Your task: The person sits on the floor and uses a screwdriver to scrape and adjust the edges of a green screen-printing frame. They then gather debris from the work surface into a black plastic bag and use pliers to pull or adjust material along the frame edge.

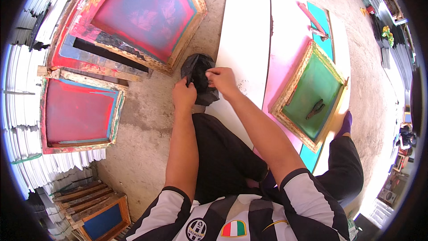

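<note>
Hands, left hand (184,93) and right hand (221,80), pinch black bag (199,76).

Black plastic bag (199,76), crumpled and glossy, held up off the concrete floor between both hands. Upper part bunched into a rounded lump; lower end hanging loose and wrinkled beside the edge of the white board. Pinched at its left side and at its top right. Contents not visible.

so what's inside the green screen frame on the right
A dark tool with a handle lies on the mesh of the green screen frame. The frame rests on pink sheet; whatever is under the mesh is covered.
</note>
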Available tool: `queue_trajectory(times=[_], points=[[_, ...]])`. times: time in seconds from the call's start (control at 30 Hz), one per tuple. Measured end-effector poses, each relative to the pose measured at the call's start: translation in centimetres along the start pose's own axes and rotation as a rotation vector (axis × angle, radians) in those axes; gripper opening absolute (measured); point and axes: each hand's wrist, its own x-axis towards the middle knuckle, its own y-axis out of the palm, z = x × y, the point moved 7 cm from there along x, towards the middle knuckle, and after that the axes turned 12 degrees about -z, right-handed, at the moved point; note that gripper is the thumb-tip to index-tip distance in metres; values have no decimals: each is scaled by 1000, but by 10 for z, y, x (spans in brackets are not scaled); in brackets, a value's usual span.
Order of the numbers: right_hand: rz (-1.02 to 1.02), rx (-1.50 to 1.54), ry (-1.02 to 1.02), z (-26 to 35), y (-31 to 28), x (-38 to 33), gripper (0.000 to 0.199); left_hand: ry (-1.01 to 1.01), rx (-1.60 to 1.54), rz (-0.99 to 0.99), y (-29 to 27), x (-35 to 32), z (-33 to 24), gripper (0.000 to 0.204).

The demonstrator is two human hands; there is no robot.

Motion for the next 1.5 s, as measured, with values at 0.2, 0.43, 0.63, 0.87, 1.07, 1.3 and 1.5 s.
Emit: queue_trajectory(times=[0.2,0.43,0.63,0.87,1.07,1.3,1.5], points=[[80,-537,-475,9,66,-5,30,3,-48,-51,-2,2,6,36],[2,-728,-418,13,57,-17,17,-79,-123,-61,11,7,24,37],[-107,-561,-752,26,21,-31,22,-81,-29,-76,-2,2,5,42],[-136,-939,-1000,-7,-42,-37,41,-51,-41,-181,-12,1,-11,56],[47,-1145,-996,-44,-75,-58,51,-6,-80,-202,-5,3,-1,58],[-211,-1139,-778,-34,-119,-38,67,22,4,-196,-3,-4,-19,58],[-103,-1149,-728,-61,-93,-53,72,15,15,-173,2,-2,-14,58]])
